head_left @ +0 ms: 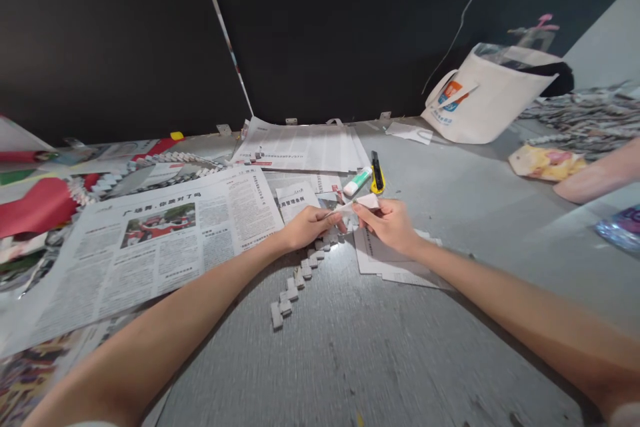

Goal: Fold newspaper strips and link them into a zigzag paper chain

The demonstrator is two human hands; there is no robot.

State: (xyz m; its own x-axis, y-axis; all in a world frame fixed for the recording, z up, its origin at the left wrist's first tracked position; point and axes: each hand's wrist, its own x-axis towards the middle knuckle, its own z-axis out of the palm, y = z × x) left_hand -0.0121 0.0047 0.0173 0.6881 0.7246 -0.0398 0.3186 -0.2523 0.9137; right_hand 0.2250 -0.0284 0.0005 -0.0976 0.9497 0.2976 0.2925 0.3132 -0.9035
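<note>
While the left hand (311,224) and right hand (389,221) pinch a white paper strip (369,201) between thumbs and fingers, a chain of folded paper (291,289) runs from near the left hand across the grey surface (260,373). Just beyond the hands lie a green-and-white glue stick (357,181) and a yellow-and-black cutter (377,175). A newspaper sheet (200,247) spreads to the left; farther right, a white bag (493,103) stands near the black panel (340,33).

Right hand (393,221) fingers cover part of paper strip (369,201); beside left hand (306,227), folded-paper chain's (295,285) far end unclear; well right of right hand, shiny packet (623,228) cut off
</note>
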